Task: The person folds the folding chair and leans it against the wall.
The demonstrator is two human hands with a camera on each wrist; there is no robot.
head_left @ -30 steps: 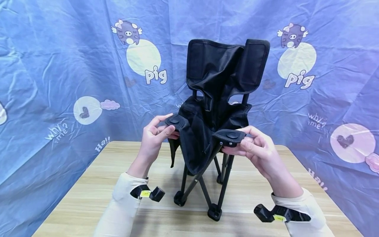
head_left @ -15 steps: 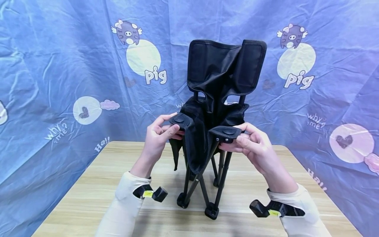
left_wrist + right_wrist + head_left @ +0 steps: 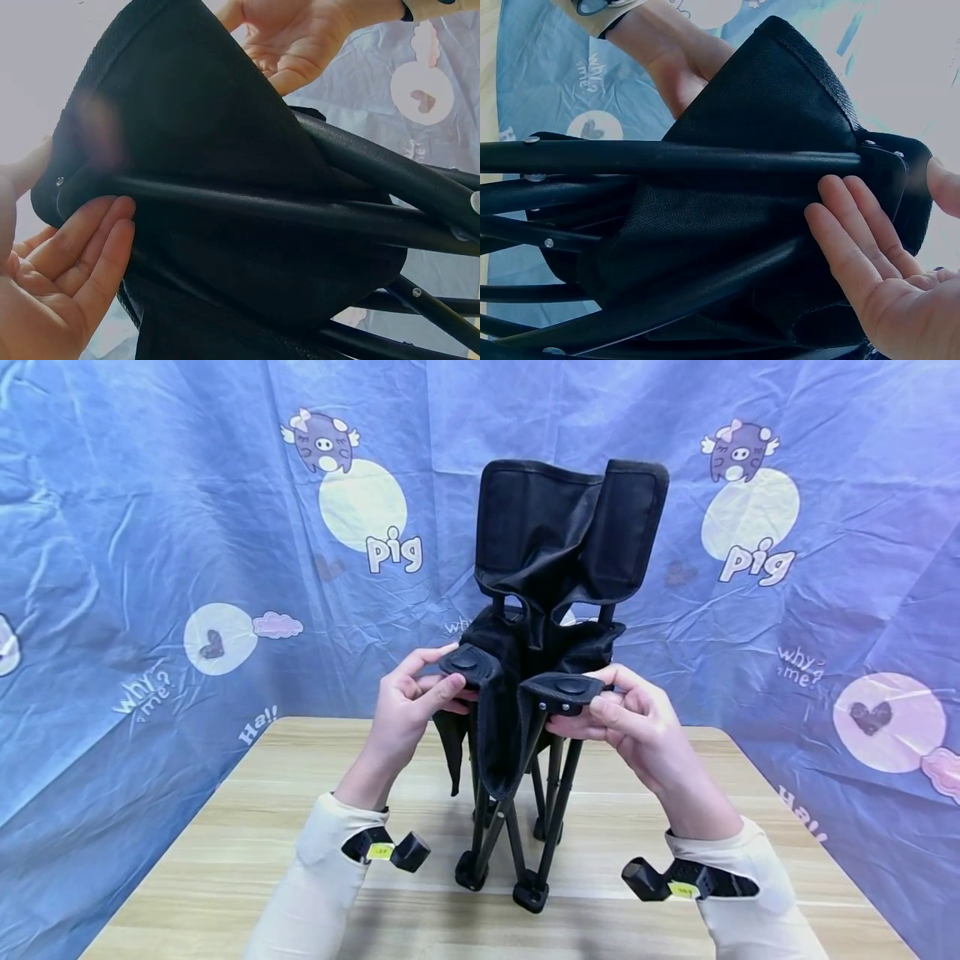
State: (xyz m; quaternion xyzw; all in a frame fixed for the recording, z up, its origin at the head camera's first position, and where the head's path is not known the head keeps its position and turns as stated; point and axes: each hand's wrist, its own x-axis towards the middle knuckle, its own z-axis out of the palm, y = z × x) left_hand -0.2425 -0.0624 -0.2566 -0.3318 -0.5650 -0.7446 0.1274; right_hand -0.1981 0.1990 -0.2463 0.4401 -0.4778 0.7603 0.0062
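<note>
A black folding camp chair stands upright on the table, partly folded, its fabric seat sagging between the crossed metal legs. My left hand grips the front left corner of the seat, thumb on the near side and fingers beneath. The right hand holds the front right corner the same way. In the left wrist view, fingers lie against the underside by a leg tube. Fingers of the right hand reach under its corner in the right wrist view.
The wooden table carries the chair near its middle. Behind it hangs a blue curtain printed with pigs and hearts. Each wrist wears a black strapped camera over a white sleeve.
Both hands have moved toward each other, bringing the front corners closer together. The chair's legs and backrest have narrowed, and the seat fabric has folded deeper.
</note>
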